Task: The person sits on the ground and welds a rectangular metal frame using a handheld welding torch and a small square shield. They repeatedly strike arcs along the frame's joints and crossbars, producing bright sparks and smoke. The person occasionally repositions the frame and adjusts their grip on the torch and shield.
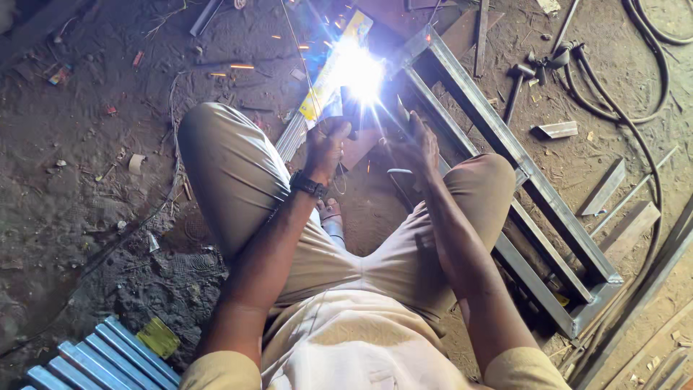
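Observation:
I squat on a dirt floor over a grey steel frame (pixel 505 144) of square tube. A white welding arc (pixel 357 71) flares at the frame's near corner and throws sparks. My left hand (pixel 326 144), a dark watch on its wrist, is closed around a dark object just below the glare, beside a bundle of thin rods in a yellow and blue pack (pixel 317 101). My right hand (pixel 413 148) grips a welding electrode holder (pixel 401 115) pointed at the arc. The glare hides the exact contact point.
A hammer (pixel 516 83) and black cables (pixel 635 108) lie past the frame at the right. Flat steel offcuts (pixel 628 227) and strips lie scattered at lower right. Blue slats (pixel 108 357) with a yellow scrap sit at the bottom left. Thin wire trails across the dirt.

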